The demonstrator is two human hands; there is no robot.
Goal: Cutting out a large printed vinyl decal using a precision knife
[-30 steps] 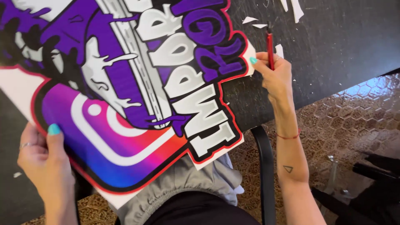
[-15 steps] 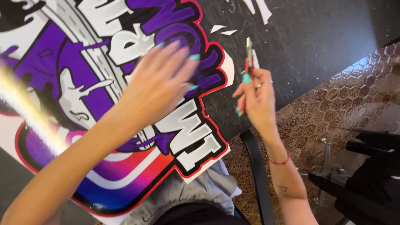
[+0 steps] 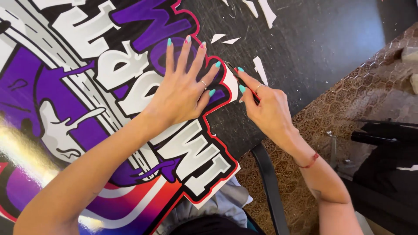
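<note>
On the dark table (image 3: 331, 48): a glossy purple, red and white print (image 3: 109, 109).
Left hand (image 3: 185, 89) flat, fingers spread; right hand (image 3: 265, 109) clamps a red knife (image 3: 244, 80) at its edge.

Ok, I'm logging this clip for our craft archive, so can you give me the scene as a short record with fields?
Left hand: pressed flat, fingers spread, on the printed graphic board
Right hand: pinching a red craft knife at the board's white edge
Scraps: white offcuts lying on the black cutting mat
Floor: brown hexagon-patterned surface to the right
</note>
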